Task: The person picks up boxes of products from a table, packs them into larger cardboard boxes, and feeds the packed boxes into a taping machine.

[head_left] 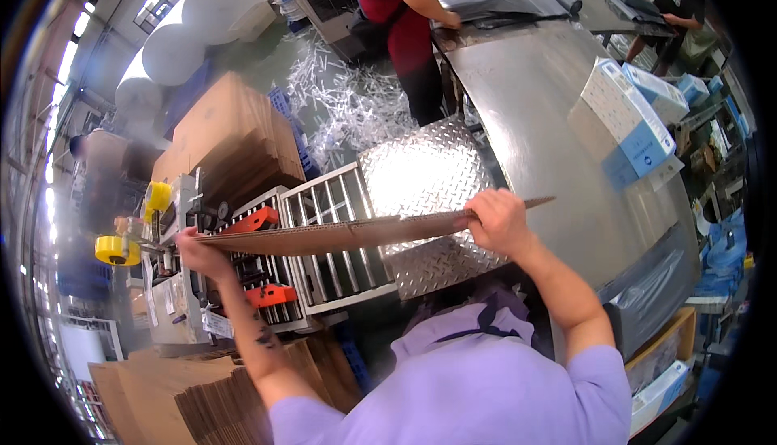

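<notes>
Clerk: Principal item, and where is it?

Keeper: One cardboard sheet [324, 239], brown, seen nearly edge-on, slightly bowed. Held across the view of the roller conveyor [348, 299] and the tread plate [421, 162]. Its pointed right tip overlaps the left edge of the steel desk [522, 113], toward the near end; touching or apart, cannot tell. Single layer or folded, likewise.

Clerk: Hands, and condition of the fingers?

Keeper: Two, bare. Right hand [499, 220]: fingers clenched over the sheet's edge, short of the tip. Left hand [201, 254]: fingers grasping the far left end; exact thumb placement too small to read.

Clerk: Adjacent stock?

Keeper: One yellow tape roll [117, 251], left of the left hand, apart from it. Two orange-red guides [271, 295], one on either side of the sheet as viewed. One blue-and-white box [627, 117], upon the desk toward its right edge.

Clerk: Handling notes?

Keeper: By judgement: the wide grip suits so long a piece. Both ends are best carried level and moved together, lest the bow become a crease. The tip wants clearance from the desk's left edge; the left knuckles, from the tape roll and guides. Firm fingers, no sliding: raw board edges may cut.
</notes>
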Demonstrator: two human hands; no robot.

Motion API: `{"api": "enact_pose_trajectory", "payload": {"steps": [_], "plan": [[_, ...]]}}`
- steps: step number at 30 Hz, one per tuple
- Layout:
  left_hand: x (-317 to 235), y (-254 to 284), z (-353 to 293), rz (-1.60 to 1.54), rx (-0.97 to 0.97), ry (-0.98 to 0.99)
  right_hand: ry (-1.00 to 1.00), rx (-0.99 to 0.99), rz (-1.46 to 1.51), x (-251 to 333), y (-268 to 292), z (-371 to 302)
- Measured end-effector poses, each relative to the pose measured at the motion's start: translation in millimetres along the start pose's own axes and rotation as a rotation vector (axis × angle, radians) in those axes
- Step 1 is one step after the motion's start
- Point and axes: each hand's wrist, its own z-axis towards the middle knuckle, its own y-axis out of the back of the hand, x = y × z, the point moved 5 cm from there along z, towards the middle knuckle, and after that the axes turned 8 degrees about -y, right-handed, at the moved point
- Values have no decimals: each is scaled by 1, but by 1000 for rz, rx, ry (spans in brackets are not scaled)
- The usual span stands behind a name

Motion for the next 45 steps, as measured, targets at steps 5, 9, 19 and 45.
{"api": "enact_pose_trajectory", "payload": {"steps": [5,9,19,45], "plan": [[-59,-55,-127,115,999,-455,-28,286,-197,-6,-20,19],[-67,-49,-144,194,877,-563,-342,775,-226,-22,-31,47],[-98,-32,-117,-514,684,-413,-310,984,-316,-46,-3,59],[-26,2,-255,-476,1575,1532,102,67,-232,41,-86,48]]}}
